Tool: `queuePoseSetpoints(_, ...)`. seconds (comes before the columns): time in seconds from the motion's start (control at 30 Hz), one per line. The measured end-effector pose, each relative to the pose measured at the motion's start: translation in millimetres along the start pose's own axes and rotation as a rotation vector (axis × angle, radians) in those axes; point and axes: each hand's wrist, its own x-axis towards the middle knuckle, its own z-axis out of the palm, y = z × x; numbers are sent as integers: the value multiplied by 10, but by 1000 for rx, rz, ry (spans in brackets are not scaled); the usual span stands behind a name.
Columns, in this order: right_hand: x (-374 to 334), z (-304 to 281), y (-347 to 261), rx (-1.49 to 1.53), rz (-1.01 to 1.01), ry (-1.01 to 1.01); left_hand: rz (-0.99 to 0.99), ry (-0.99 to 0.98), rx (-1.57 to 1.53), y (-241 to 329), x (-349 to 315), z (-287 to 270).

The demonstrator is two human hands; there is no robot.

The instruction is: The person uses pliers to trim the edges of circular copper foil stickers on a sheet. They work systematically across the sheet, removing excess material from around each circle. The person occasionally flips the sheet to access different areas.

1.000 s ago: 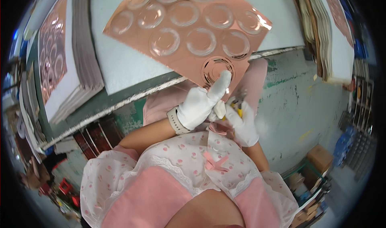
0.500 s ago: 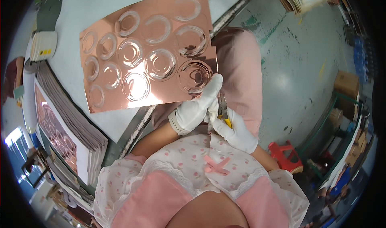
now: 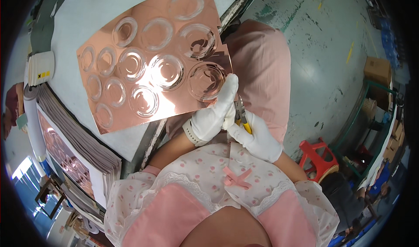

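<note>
A shiny copper-coloured sheet [image 3: 98,74] with several round embossed rings lies tilted over the table edge. My left hand [image 3: 214,112], in a white glove, grips its near right corner, with the thumb on top. Close beside it, my right hand [image 3: 257,138], also gloved, is closed round the yellow handles of pliers or cutters [image 3: 239,111]. Their metal jaws point up toward the sheet's right edge, near my left thumb. I cannot tell whether the jaws touch the sheet. The fingers of my left hand under the sheet are hidden.
The white-topped table [image 3: 87,11] has a dark worn edge. Left of me stands a thick stack of grey sheets [image 3: 80,125] beside another copper sheet [image 3: 65,155]. A red stool [image 3: 312,157] is at right, near a green rack [image 3: 371,129] and a cardboard box [image 3: 377,70]. A person [image 3: 345,199] is behind.
The copper sheet has shifted slightly left and tilted, its left end lower in view. My hands keep their grips. The view itself has turned a little.
</note>
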Motion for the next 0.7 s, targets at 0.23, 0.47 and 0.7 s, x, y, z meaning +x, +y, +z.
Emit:
queuePoseSetpoints(0.23,15,-18,-6,-40,-27,2,11,-12,38,43,-16,-12)
queuePoseSetpoints(0.47,33,-24,61,-39,-35,20,-6,-7,-8,27,-21,-16)
queuePoseSetpoints(0.7,64,21,122,77,-18,42,194,-91,120,-143,12,-101)
